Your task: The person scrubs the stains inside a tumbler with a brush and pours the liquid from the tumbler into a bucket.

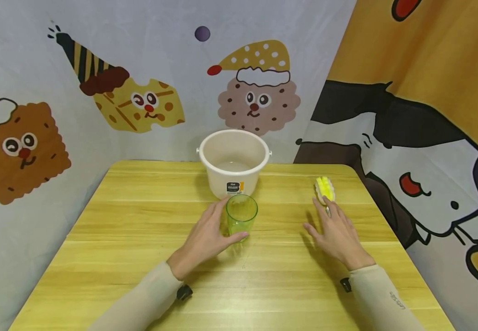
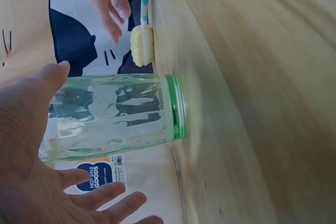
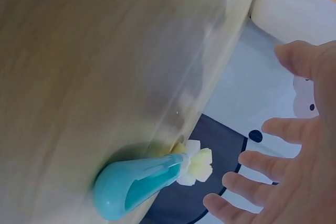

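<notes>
A clear green drinking glass (image 1: 242, 218) stands upright on the wooden table. My left hand (image 1: 205, 239) is around its near left side, thumb in front and fingers spread behind, without a curled grip in the left wrist view. Toward the right lies a sponge cup brush (image 1: 325, 187) with a yellow and white head. In the right wrist view its slotted teal handle (image 3: 136, 182) points toward the camera. Above that handle hovers my right hand (image 1: 338, 236), fingers spread and holding nothing. From the head, most of the handle is hidden by this hand.
Behind the glass, near the table's back edge, stands a cream bucket (image 1: 234, 177) with a label on its front. A printed cartoon curtain (image 1: 160, 27) hangs close behind the table (image 1: 139, 220) and along its sides.
</notes>
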The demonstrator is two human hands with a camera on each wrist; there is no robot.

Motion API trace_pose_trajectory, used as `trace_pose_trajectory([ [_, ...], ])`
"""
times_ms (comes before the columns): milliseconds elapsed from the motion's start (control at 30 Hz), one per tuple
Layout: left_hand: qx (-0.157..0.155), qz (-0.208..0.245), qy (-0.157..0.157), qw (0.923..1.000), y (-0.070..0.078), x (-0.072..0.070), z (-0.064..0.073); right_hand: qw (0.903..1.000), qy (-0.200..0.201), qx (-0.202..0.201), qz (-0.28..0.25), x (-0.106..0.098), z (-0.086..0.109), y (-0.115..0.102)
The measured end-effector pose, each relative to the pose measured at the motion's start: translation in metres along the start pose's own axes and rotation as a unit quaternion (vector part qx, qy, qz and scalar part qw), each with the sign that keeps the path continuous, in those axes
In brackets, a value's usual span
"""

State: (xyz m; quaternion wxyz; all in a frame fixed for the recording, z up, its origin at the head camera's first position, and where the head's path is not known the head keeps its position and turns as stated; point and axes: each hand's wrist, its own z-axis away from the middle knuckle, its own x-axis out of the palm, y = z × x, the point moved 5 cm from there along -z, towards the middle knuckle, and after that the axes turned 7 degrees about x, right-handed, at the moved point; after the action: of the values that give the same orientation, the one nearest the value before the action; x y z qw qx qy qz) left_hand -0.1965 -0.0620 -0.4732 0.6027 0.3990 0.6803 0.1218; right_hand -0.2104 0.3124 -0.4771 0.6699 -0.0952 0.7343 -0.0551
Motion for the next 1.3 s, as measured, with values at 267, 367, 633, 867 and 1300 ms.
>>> trace_pose_trajectory([
  [267, 0.018, 0.03, 0.021, 0.9992, 0.002, 0.003, -0.006, 0.9998, -0.006, 0.019, -0.006, -0.002, -0.001, 0.006],
  [367, 0.02, 0.041, 0.022, 0.9987, 0.001, 0.004, -0.008, 0.9997, -0.005, 0.022, -0.007, -0.002, -0.001, 0.008],
  [633, 0.005, 0.068, 0.018, 0.9975, -0.002, 0.007, -0.011, 0.9995, -0.007, 0.03, -0.008, -0.003, -0.002, 0.013],
  [867, 0.003, 0.075, 0.018, 0.997, -0.004, 0.01, -0.013, 0.9985, -0.026, 0.046, -0.01, -0.004, 0.0, 0.018],
  [1300, 0.035, 0.104, 0.032, 0.9935, 0.001, 0.008, -0.016, 0.9972, -0.039, 0.062, -0.018, -0.001, -0.002, 0.025],
])
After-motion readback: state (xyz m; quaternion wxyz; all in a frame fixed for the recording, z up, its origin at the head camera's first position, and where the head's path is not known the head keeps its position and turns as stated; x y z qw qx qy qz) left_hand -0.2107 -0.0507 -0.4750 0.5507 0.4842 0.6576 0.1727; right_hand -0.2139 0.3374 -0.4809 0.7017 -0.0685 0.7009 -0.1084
